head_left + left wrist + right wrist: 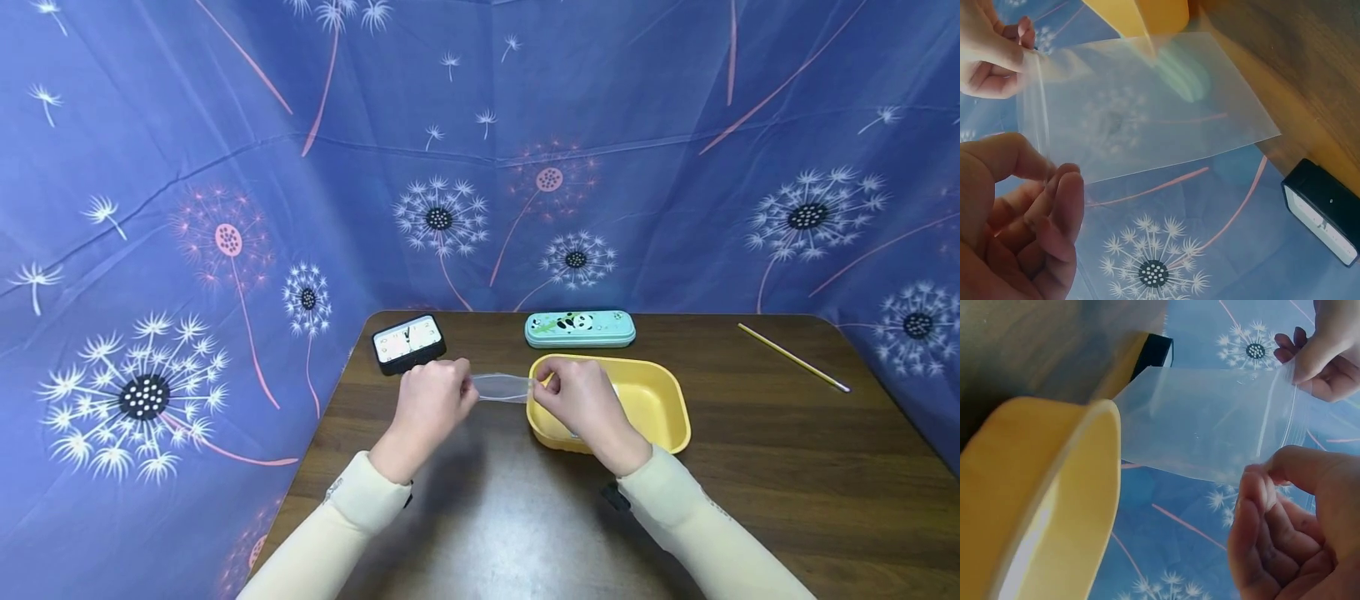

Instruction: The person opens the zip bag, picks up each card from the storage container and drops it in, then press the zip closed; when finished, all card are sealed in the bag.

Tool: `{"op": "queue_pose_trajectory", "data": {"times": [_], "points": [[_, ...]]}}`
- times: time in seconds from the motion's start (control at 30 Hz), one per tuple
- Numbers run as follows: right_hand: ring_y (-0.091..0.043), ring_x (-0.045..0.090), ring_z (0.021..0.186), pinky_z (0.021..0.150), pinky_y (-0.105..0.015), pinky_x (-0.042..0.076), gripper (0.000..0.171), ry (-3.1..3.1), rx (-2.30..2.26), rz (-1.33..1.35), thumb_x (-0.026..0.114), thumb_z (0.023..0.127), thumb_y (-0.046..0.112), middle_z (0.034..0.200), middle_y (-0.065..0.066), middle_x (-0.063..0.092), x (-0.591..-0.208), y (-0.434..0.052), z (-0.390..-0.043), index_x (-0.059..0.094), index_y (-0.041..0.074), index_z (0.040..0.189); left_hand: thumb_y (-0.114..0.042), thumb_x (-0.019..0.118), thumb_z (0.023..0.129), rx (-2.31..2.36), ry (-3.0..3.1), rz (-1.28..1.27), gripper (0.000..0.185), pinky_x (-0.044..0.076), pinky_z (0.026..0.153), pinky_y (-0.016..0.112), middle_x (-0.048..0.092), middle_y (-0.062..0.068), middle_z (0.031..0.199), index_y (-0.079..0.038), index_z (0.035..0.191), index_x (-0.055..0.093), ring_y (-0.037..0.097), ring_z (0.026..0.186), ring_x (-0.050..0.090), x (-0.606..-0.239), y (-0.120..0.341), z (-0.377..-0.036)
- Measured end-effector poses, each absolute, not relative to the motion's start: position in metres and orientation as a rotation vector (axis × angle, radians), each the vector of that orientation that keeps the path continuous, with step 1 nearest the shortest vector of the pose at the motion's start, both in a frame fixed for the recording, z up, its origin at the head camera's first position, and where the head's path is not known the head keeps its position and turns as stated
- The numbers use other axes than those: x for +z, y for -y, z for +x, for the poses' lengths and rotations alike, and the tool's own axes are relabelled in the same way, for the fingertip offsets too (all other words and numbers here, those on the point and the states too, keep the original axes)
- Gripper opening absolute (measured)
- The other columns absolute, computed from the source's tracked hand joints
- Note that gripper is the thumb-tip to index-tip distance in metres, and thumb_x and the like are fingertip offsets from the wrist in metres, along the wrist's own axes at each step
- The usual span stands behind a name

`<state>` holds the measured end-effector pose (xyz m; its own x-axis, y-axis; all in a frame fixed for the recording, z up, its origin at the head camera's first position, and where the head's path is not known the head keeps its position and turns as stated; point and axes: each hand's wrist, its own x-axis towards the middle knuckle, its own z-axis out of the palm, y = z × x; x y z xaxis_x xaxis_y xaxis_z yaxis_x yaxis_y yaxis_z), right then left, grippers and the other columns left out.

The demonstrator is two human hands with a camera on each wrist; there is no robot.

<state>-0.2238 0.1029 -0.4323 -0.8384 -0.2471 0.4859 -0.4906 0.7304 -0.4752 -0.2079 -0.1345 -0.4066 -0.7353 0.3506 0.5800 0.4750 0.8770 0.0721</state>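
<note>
A clear zip-lock bag [1141, 106] is stretched between both hands, its zip edge along the fingers. My left hand [435, 404] pinches one end of that edge between thumb and forefinger. At the other end my right hand [585, 404] pinches it the same way, in front of the yellow basin [663, 400]. Through the translucent film in the left wrist view, blurred shapes behind show, and I see no object inside. The right wrist view has the basin's rim [1113, 409] close beside the bag.
Behind the left hand stands a black-framed clock [408, 342]. A mint pencil case [580, 329] with a panda lies behind the basin. A yellow-striped pencil [793, 357] rests on the wooden table [787, 475] at the right. Blue dandelion-print cloth [637, 167] hangs around the back and left.
</note>
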Motion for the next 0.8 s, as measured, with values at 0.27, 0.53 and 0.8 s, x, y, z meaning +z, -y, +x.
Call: {"op": "queue_pose_trajectory", "data": {"times": [0.27, 0.53, 0.8], "points": [[-0.005, 0.053, 0.054, 0.052, -0.029, 0.044, 0.010, 2.593, 0.859, 0.545, 0.078, 0.083, 0.012, 0.058, 0.014, 0.058, -0.438, -0.098, -0.219, 0.070, 0.015, 0.078, -0.005, 0.073, 0.077, -0.375, 2.586, -0.580, 0.030, 0.030, 0.042, 0.031, 0.041, -0.011, 0.052, -0.020, 0.062, 0.051, 0.011, 0.046, 0.036, -0.411, 0.134, -0.200], [-0.004, 0.054, 0.053, 0.052, -0.029, 0.045, 0.012, 2.656, 0.856, 0.572, 0.082, 0.082, 0.014, 0.058, 0.013, 0.059, -0.444, -0.094, -0.217, 0.070, 0.013, 0.078, -0.004, 0.072, 0.084, -0.533, 2.704, -0.554, 0.024, 0.033, 0.045, 0.027, 0.049, -0.011, 0.053, -0.017, 0.065, 0.065, 0.005, 0.047, 0.040, -0.418, 0.136, -0.202], [-0.004, 0.052, 0.053, 0.053, -0.030, 0.045, 0.013, 2.730, 0.828, 0.581, 0.082, 0.085, 0.018, 0.058, 0.013, 0.056, -0.450, -0.092, -0.213, 0.071, 0.014, 0.078, -0.005, 0.075, 0.090, -0.682, 2.702, -0.571, 0.008, 0.044, 0.051, 0.026, 0.067, -0.004, 0.067, -0.010, 0.083, 0.077, 0.005, 0.052, 0.051, -0.426, 0.142, -0.202]]}}
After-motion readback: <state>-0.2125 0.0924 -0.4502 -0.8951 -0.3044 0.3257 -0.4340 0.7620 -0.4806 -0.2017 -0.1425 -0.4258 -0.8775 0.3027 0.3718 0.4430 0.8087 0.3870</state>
